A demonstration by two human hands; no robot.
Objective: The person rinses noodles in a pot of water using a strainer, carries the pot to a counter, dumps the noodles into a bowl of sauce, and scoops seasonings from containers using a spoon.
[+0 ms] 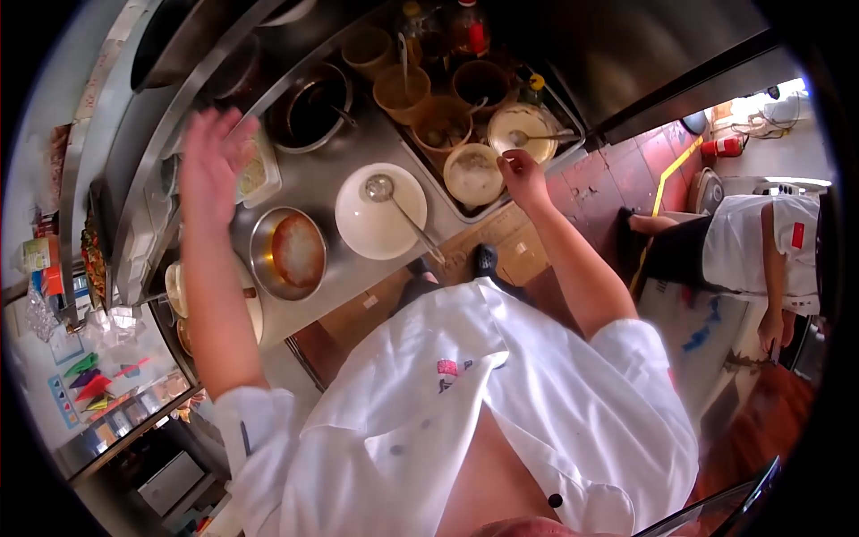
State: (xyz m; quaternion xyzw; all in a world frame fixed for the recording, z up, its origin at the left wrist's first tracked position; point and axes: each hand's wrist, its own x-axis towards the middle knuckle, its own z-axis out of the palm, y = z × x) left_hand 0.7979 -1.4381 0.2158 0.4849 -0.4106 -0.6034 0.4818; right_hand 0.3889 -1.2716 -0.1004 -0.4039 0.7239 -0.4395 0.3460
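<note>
My left hand (pixel 215 157) is raised over the left of the steel counter, fingers spread, slightly smeared by motion. Beneath and beside it sits a white rectangular container (pixel 259 174) of pale food, partly hidden by the hand. My right hand (pixel 523 179) is closed in a pinch at the rim of a round tub of white grains (pixel 472 176); whatever is between the fingertips is too small to name. Between my hands stands a white bowl (pixel 358 224) with a perforated ladle (pixel 400 211) resting in it. Left of that is a steel bowl (pixel 289 253) stained with reddish liquid.
A dark pot (pixel 309 112) with a ladle stands farther back. Several seasoning tubs (pixel 443 125) and bottles (pixel 470 31) fill a tray at the back right. Shelves (pixel 179 72) rise along the left. Another person (pixel 743 246) in white stands at the right.
</note>
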